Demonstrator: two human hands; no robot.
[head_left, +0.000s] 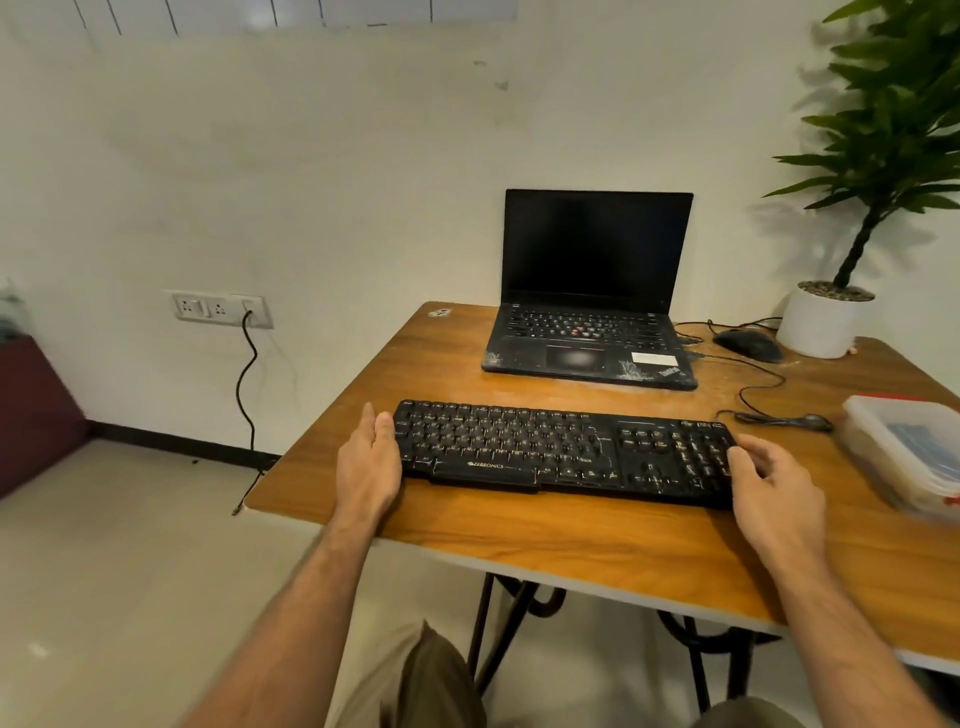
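**Both hands at the ends of one black keyboard on a wooden counter**

Nearest to me are the person's knees in khaki cloth and two bare forearms reaching forward over the near edge of the counter (519, 540). Its top is brown wood grain with a pale rim, carried on black metal legs (498, 634).

The keyboard (561, 449) lies flat towards the front of the counter, long side facing the person. The left hand (369, 462) stands on its edge against the keyboard's left end, fingers straight and held together. The right hand (774, 480) is at the right end, thumb on the number-pad corner and fingers curled round the end, holding it.

Just beyond the right hand sits one clear plastic box (904, 452) with a red-trimmed lid, near the counter's right edge. A thin black cable (779, 418) snakes across the wood between box and keyboard.

Farther back stands one black laptop (592, 291), lid up and screen dark, with scuffed palm rests. One black mouse (748, 344) lies to its right, and behind that one white pot (821, 322) holds a single green plant (893, 130). A small sticker (439, 312) marks the far left corner.

The room has a pale floor (130, 571) and an off-white wall (311, 156). One socket plate (221, 309) is set low in the wall, and one black cord (247, 384) hangs from it. A maroon seat (31, 415) shows at the far left.
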